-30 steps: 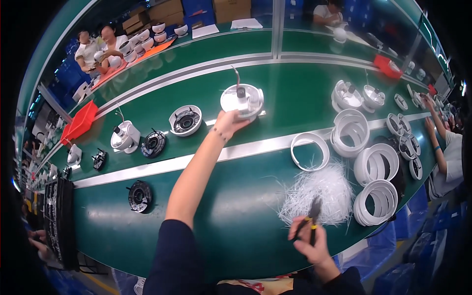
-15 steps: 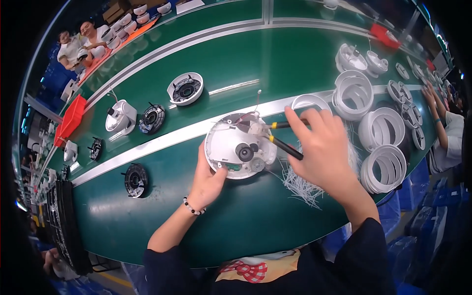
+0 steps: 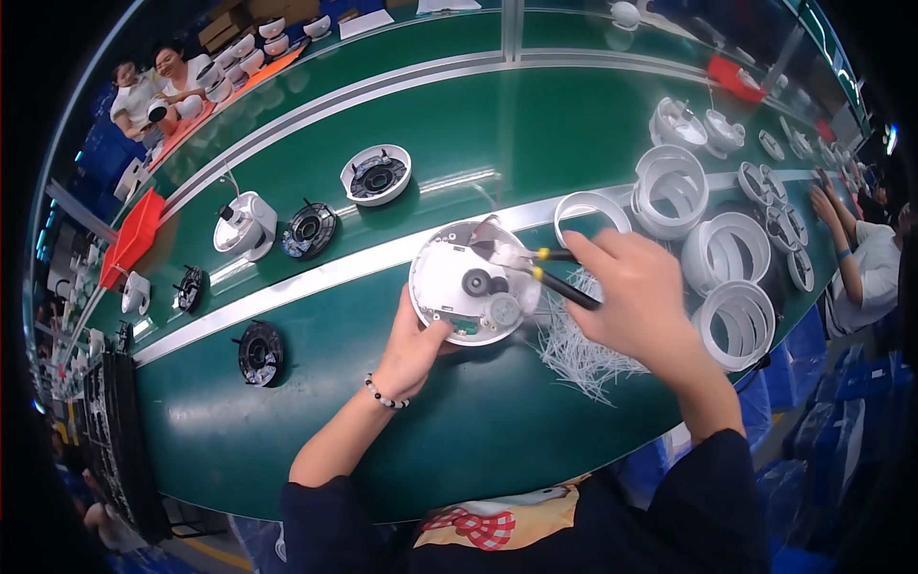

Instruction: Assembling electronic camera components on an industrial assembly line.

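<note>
Left hand (image 3: 413, 356) closed on near-left rim of white housing (image 3: 442, 279), thumb on top. Housing held over table (image 3: 459, 430). Right hand (image 3: 633, 295) wrapped round pliers (image 3: 568, 287), tips at housing's upper right; can't tell if they're biting. White strips (image 3: 581, 356) heaped right of housing.

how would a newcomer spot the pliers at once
Over the green workbench, the left hand holds a white round housing. At its right side, the right hand holds the pliers; yellow-marked black handles set them apart from nearby white rings.
</note>
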{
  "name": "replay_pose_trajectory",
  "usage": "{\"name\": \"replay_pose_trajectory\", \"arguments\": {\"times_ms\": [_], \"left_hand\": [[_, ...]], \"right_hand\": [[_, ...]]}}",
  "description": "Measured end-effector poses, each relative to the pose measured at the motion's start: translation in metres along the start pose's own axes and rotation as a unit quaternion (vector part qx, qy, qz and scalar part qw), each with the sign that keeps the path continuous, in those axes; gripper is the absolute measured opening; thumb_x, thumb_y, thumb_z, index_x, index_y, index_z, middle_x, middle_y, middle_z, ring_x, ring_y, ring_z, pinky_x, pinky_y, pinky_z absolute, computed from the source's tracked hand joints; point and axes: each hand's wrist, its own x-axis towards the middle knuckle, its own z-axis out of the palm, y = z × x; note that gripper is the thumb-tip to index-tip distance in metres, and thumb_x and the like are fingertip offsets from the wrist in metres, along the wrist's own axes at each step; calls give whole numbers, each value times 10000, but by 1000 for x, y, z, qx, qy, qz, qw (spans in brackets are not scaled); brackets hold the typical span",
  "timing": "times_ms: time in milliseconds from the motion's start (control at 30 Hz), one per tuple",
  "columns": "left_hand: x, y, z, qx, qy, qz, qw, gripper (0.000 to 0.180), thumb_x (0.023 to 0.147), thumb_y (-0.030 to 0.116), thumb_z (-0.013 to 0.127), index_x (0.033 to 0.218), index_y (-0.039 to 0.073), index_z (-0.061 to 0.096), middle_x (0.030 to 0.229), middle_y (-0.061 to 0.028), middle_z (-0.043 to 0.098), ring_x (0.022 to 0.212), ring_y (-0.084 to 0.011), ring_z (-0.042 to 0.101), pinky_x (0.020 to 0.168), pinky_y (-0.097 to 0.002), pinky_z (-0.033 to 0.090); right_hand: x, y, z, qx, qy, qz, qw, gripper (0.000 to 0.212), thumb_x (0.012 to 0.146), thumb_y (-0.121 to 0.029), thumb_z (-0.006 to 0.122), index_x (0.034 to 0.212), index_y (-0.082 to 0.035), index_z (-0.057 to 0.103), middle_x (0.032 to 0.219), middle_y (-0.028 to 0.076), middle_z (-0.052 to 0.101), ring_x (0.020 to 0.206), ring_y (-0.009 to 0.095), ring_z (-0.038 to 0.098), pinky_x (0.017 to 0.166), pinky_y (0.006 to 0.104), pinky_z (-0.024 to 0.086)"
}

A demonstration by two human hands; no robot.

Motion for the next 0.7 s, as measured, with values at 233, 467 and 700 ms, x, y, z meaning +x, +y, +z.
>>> {"name": "replay_pose_trajectory", "arguments": {"times_ms": [233,467,700], "left_hand": [[55,25,-13,-81,29,67,994,562,729,-76,362,1265,45,245,1199,-149,422,1050,-288,497,840,-438,466],[186,42,-11,-157,60,85,982,283,749,-87,394,1031,-110,400,1012,-225,517,916,-330,564,772,-433,521],[234,13,-26,-192,-21,65,979,487,831,215,558,1166,-79,362,1133,-192,451,980,-291,526,768,-373,509]], "right_hand": [[-42,-25,-9,325,40,-11,945,585,467,-93,686,1039,-28,587,769,95,563,656,230,541,604,305,445],[-76,-117,65,426,-37,-38,903,568,505,-141,705,1049,-41,576,786,93,553,671,240,524,625,313,437],[-90,-151,108,323,-118,-96,934,588,517,-190,701,1079,-90,560,927,45,533,829,225,489,694,336,390]]}}
